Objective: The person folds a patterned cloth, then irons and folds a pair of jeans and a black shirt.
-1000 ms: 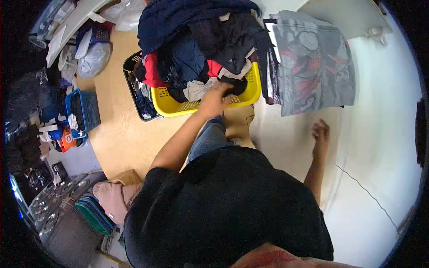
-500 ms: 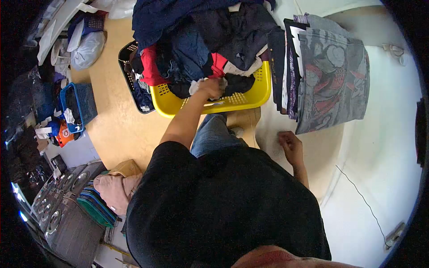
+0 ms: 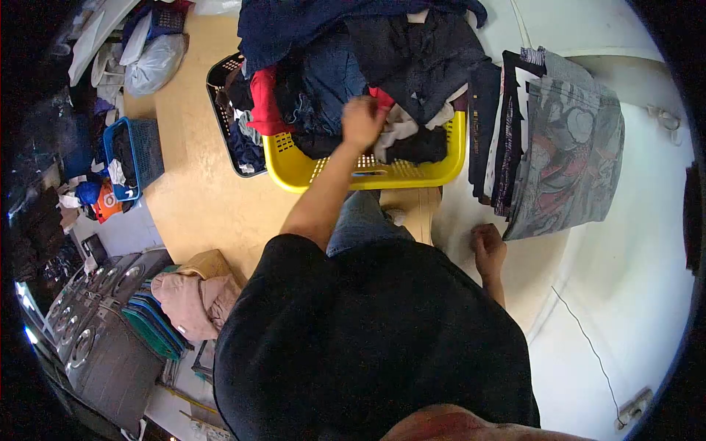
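A yellow laundry basket [image 3: 294, 175] is heaped with dark clothes, including a navy garment [image 3: 323, 73]. Inside it, my left hand [image 3: 364, 123] is among the clothes, blurred by motion, so its grip does not show. Beside its fingers are a red cloth [image 3: 381, 98] and a crumpled whitish cloth [image 3: 399, 131]. My right hand [image 3: 489, 248] hangs low with its fingers curled in and nothing visible in them. Just right of it is the lower corner of a grey printed garment [image 3: 566, 147], at the end of a row of folded clothes [image 3: 482, 125].
A black basket [image 3: 234, 151] of clothes adjoins the yellow one on a wooden surface [image 3: 198, 184]. At the left are a blue basket [image 3: 140, 158], a plastic bag [image 3: 156, 65] and a pink garment [image 3: 187, 298]. A thin cord [image 3: 588, 344] runs along the white surface.
My left hand has moved up from the whitish cloth toward the red cloth. The whitish cloth now lies to its right. My right hand stays low, its fingers still curled. The view has shifted slightly.
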`<state>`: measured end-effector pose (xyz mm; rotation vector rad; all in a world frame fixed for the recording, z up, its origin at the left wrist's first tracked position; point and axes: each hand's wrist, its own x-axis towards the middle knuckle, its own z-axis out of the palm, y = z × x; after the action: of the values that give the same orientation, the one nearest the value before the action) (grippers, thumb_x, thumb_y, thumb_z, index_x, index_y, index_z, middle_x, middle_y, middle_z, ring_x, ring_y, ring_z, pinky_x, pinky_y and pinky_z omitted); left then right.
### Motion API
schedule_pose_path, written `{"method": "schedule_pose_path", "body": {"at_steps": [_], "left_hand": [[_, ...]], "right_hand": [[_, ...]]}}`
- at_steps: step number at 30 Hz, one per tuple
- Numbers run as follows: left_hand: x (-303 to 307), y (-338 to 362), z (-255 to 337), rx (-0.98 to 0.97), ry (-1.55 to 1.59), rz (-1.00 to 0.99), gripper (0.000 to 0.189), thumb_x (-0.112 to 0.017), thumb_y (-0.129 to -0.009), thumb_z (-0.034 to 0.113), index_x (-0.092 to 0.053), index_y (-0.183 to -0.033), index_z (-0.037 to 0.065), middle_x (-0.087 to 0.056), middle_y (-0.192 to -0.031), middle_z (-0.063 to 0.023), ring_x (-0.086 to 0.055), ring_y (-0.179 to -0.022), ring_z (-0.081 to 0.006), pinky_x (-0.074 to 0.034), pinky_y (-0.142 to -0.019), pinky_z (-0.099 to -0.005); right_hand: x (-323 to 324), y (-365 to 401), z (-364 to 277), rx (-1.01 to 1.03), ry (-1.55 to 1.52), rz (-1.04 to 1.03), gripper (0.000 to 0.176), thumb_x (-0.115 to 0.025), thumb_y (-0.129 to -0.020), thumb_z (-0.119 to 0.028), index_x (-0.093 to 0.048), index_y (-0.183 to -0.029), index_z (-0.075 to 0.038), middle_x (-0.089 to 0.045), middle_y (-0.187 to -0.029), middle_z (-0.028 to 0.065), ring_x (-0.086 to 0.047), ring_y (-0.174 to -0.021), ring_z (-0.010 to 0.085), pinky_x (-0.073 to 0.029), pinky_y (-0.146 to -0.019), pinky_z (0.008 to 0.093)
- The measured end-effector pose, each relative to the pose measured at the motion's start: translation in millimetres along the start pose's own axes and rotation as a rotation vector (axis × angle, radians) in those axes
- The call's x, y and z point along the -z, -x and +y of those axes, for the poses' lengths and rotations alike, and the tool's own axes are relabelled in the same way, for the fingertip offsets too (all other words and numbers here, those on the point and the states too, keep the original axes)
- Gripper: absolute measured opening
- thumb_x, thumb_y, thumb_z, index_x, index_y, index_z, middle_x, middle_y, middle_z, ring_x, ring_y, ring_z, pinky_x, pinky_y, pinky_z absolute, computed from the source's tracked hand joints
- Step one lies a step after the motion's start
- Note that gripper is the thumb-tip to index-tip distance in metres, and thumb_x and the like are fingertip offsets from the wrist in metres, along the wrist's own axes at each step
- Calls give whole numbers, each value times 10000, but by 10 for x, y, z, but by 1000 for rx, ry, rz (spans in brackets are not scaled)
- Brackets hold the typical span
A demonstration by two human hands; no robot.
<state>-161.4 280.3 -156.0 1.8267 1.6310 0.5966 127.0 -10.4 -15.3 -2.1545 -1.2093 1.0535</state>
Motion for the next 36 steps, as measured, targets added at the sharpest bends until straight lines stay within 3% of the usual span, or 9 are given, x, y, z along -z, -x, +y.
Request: {"method": "schedule_pose_path", "body": {"at_steps": [2,10,17,19,22,23,31,34,36], "left_hand": [[209,-81,-365,289,-382,-66,484,-716,-788,358,-586,-1168,87,-536,-1233,-163,-524,-1123,-368,-463,-916,-477],[408,-108,-766,-158,-729,-339,350,-632,-797,169,-638,-1146,176,-522,-1194,-100,-517,-1134,-322,-475,-912,-411],[455,139,170,-379,-313,-388,300,-638,-759,112,-688,-1054,103,-617,-1054,-132,-595,-1024,-323,-425,-983,-509],[484,195,315,-479,-139,-143,164,-639,-773,105,-686,-927,71,-630,-918,-133,-614,-916,-343,-462,-892,-483],[649,65,461,-354,95,-179,57,-651,-786,103,-634,-764,53,-609,-782,-136,-609,-781,-355,-471,-784,-459],[717,5,518,-426,207,-88,237,-698,-797,95,-519,-662,18,-536,-687,-143,-551,-626,-320,-412,-581,-409],[1606,57,1380,-314,580,24,452,-668,-889,86,-366,-559,20,-342,-557,-8,-310,-539,-110,-252,-503,-308],[1898,285,1851,-479,731,-38,426,-667,-875,74,-384,-559,35,-349,-551,-24,-318,-513,-128,-245,-482,-325],[1843,486,2078,-604,872,-86,381,-705,-824,121,-454,-546,51,-442,-547,-63,-445,-489,-231,-329,-470,-357]], "right_hand": [[-2,-1,15,-65,-16,10,152,-639,-878,-210,-663,-914,-63,-690,-797,87,-676,-721,214,-513,-669,343],[-4,-3,-187,3,191,64,119,-614,-864,-162,-640,-932,-68,-684,-808,89,-681,-716,226,-509,-636,335],[-25,-11,-178,29,206,73,176,-619,-868,-231,-650,-958,-83,-682,-801,88,-684,-716,232,-517,-639,345],[-46,-35,-54,128,225,113,180,-612,-860,-236,-650,-960,-91,-683,-770,90,-682,-693,262,-519,-634,360],[-39,-20,-134,117,271,131,183,-611,-853,-237,-651,-963,-96,-687,-769,103,-681,-697,291,-521,-633,372],[-25,-14,-156,120,271,132,183,-611,-853,-237,-651,-963,-96,-687,-769,103,-681,-697,291,-521,-633,372],[-39,-61,-984,164,160,-274,206,-654,-845,-167,-612,-1021,-69,-675,-839,129,-682,-716,290,-537,-637,378],[-167,-178,-1578,98,4,-445,283,-697,-833,-183,-589,-1066,-65,-660,-965,139,-677,-839,302,-540,-729,400],[-363,-313,-1623,261,33,-305,334,-713,-826,-214,-579,-1092,-63,-645,-1012,145,-658,-905,311,-526,-789,408]]}}
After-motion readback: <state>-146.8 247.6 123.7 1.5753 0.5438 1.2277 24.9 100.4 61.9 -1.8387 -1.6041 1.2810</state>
